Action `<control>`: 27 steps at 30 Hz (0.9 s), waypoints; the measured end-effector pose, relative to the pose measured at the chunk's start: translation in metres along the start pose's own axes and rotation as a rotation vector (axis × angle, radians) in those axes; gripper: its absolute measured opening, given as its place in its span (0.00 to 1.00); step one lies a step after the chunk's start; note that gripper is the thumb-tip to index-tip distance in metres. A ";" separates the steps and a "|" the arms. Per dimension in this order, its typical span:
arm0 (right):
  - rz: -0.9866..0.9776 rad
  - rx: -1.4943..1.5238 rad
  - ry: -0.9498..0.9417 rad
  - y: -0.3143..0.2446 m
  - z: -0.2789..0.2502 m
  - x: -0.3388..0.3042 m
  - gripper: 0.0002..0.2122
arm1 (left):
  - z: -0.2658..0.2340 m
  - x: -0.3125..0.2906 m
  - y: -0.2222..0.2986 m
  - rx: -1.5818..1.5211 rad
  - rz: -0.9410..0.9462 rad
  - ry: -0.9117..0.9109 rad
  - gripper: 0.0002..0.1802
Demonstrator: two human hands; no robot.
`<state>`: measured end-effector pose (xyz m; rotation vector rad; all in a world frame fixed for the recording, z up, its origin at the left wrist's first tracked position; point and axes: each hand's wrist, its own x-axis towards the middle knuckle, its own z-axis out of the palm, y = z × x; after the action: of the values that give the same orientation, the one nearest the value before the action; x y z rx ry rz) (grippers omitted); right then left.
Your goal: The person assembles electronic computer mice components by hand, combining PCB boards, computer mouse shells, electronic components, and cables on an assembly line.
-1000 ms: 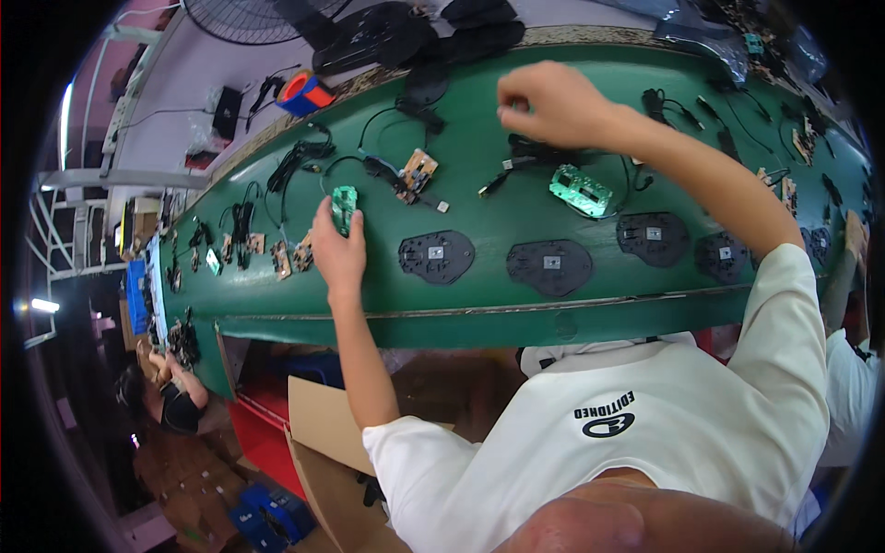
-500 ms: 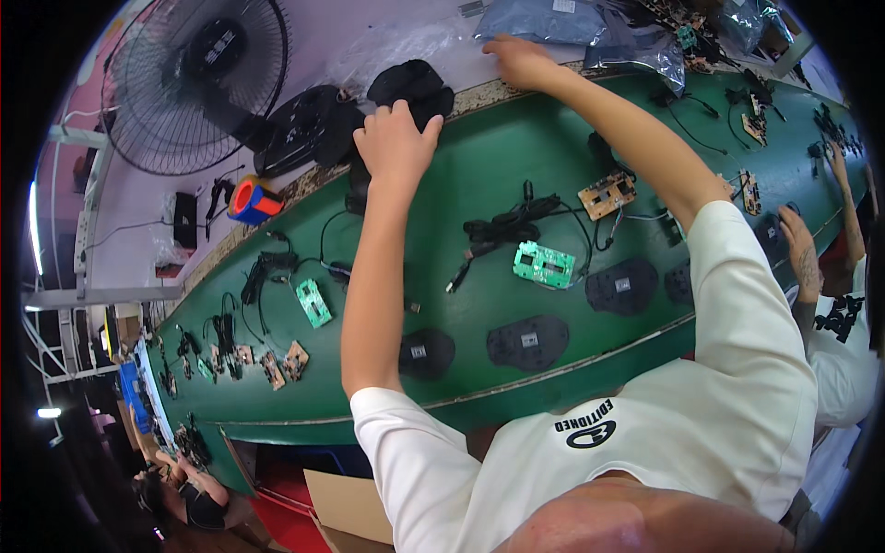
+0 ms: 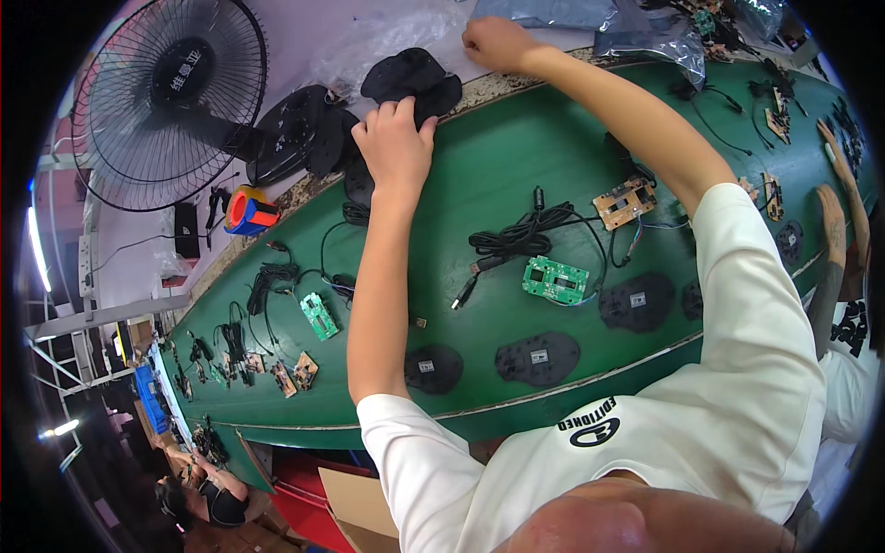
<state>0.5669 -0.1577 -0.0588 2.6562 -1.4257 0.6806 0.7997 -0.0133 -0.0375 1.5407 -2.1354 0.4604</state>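
Observation:
My left hand (image 3: 396,143) reaches to the table's far edge. Its bent fingers grip black mouse shells (image 3: 412,77), oval plastic pieces piled there; part of the pile lies beneath the palm. My right hand (image 3: 498,44) is stretched out beyond the edge, beside a silvery plastic bag (image 3: 553,11). Its fingers are curled in, and what they may hold is hidden. Between my arms lie a green circuit board (image 3: 555,280) and a coiled black cable (image 3: 521,232). Closer to me, mouse bases with pale labels, such as one black base (image 3: 538,358), lie in a row.
A black fan (image 3: 194,83) stands at the far left, near a red-and-blue tape roll (image 3: 251,212). Brown circuit boards (image 3: 625,203) and cables are spread along the green table (image 3: 461,184). At the right are a co-worker's hands (image 3: 831,221). An open cardboard box (image 3: 359,502) sits below the table.
My right hand has shifted slightly left and its fingers have curled in. The left hand stays at the black shells. The view has turned a little, so the table's things sit farther right.

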 end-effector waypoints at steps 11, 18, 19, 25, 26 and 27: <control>-0.013 0.001 0.154 0.015 0.030 0.012 0.09 | -0.127 -0.078 -0.002 -0.259 0.107 -0.027 0.23; 0.193 -0.175 0.046 -0.003 0.016 0.027 0.10 | -0.203 -0.193 -0.027 -0.270 -0.126 -0.120 0.26; 0.182 -0.168 0.043 -0.011 0.013 0.024 0.10 | -0.209 -0.204 -0.030 -0.263 -0.137 -0.121 0.26; -0.132 0.277 -0.200 -0.078 -0.055 -0.049 0.08 | -0.253 -0.281 -0.041 -0.304 -0.492 -0.131 0.24; -0.241 0.383 -0.263 -0.098 -0.071 -0.069 0.07 | -0.256 -0.298 -0.047 -0.314 -0.487 -0.131 0.24; -0.385 0.492 -0.277 -0.110 -0.082 -0.087 0.07 | -0.261 -0.315 -0.052 -0.288 -0.521 -0.162 0.24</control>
<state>0.5840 -0.0065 -0.0021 3.3843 -0.8087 0.7159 0.9767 0.3559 0.0078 1.9121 -1.7117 -0.1461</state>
